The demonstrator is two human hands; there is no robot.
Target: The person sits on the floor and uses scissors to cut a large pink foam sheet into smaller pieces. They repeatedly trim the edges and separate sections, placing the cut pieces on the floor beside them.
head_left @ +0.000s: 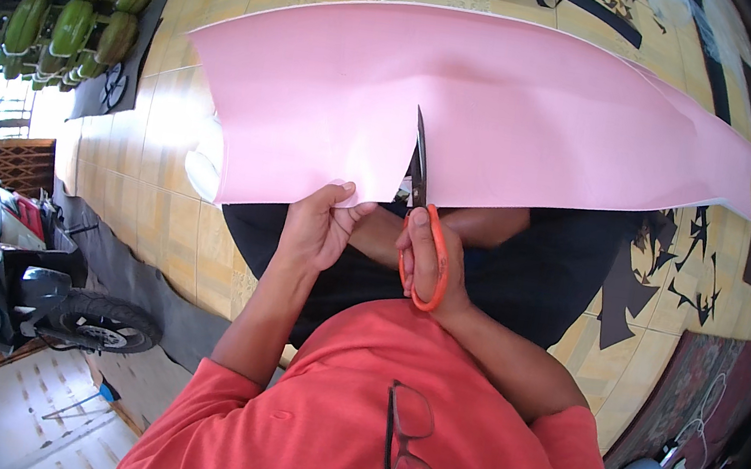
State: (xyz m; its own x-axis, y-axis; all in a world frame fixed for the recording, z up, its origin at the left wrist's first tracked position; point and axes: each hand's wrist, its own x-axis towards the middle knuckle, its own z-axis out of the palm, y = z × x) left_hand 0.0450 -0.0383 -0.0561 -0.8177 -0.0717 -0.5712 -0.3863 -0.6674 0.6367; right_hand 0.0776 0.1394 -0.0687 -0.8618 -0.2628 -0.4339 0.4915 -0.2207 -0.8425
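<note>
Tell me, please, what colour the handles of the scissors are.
The scissors' handles are orange, showing best in the head view.

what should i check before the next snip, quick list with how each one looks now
1. Scissors held by their handles in the right hand: ok.
2. Pink sheet steadied by the left hand at its near edge, left of the cut: ok.
3. Left hand away from the blades: ok, there is a gap between them.
4. Blades pointing away from the body: ok.
5. Legs safely away from the lower blade: cannot tell, the sheet hides what is under it.
6. Guide line ahead of the blades: cannot tell, none shows in this view.
</note>
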